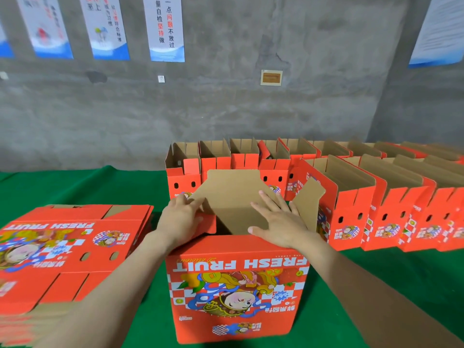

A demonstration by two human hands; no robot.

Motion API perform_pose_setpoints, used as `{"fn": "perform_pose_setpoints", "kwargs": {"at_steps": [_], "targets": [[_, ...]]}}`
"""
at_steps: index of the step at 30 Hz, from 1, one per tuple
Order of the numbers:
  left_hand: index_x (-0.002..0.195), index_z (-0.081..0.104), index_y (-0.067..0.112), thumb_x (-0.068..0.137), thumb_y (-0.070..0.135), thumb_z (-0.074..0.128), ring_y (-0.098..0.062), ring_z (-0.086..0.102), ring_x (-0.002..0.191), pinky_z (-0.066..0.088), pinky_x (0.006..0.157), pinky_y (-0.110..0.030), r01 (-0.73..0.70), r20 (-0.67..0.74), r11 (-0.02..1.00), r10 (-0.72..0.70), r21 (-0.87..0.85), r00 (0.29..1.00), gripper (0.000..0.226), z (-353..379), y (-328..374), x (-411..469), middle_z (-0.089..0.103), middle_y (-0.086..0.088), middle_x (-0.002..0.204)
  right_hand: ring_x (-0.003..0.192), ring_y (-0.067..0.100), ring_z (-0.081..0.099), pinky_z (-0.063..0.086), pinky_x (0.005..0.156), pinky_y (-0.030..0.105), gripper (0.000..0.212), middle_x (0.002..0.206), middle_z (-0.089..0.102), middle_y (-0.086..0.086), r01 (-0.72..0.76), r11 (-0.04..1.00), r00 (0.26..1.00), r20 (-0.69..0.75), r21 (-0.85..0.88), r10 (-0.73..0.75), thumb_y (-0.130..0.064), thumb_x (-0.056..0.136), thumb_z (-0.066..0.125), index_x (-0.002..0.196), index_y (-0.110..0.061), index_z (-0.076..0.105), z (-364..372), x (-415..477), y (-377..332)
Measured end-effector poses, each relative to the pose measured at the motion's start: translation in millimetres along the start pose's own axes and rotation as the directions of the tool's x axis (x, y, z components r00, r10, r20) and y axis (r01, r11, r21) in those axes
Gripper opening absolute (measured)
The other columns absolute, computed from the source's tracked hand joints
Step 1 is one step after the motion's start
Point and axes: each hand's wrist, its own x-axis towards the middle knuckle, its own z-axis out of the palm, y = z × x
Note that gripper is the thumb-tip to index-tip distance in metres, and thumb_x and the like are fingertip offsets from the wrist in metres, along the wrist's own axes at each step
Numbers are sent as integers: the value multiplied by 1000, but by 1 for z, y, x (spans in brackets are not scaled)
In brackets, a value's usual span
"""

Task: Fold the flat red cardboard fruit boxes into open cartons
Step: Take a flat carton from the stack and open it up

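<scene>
A red fruit box (236,287) stands in front of me on the green table, its printed "FRESH FRUIT" side facing me upside down. A large brown flap (231,194) slopes over its top opening. My left hand (180,219) lies on the flap's left edge and a small red side flap, fingers curled over the edge. With fingers spread, my right hand (278,222) presses flat on the right part of the large flap. Another brown flap (308,204) stands up just right of that hand. A stack of flat red boxes (62,249) lies at my left.
Two rows of folded open cartons (356,199) stand behind and to the right of the box, reaching to the right edge. The green table cover (82,187) shows at back left. A grey concrete wall (226,104) with posters rises behind the table.
</scene>
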Motion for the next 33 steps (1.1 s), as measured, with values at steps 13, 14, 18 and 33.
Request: {"fn": "perform_pose_setpoints", "kwargs": {"at_steps": [13,14,18,33], "targets": [[147,22,42,93,41,54,-38,34,129,28,113,-44,27,156,962,16,-270,988,63,17,-20,10,26,-17,144,148,22,-1,6,115,27,101,161,-4,9,-3,776,687,-563,630,460,-2,80,72,153,-11,2,-23,-37,36],[147,22,42,93,41,54,-39,34,129,28,113,-45,25,154,964,16,-266,988,63,17,-21,11,27,-17,143,148,23,-5,3,116,32,105,161,-7,11,-54,767,655,-557,640,511,-5,79,74,153,-10,0,-21,-39,42],[147,21,42,93,43,53,-39,34,130,27,113,-47,31,155,966,10,-257,988,63,19,-22,13,25,-17,146,147,19,5,11,118,36,109,160,5,6,-60,656,660,-463,752,592,-9,78,78,152,-11,-2,-11,-45,59],[150,16,36,97,35,48,-42,34,126,26,111,-42,21,164,983,10,-185,986,62,10,-12,8,8,-6,156,129,-1,37,28,100,3,53,145,46,0,192,846,953,-301,497,-40,3,84,60,135,-13,54,-6,-44,35]]}}
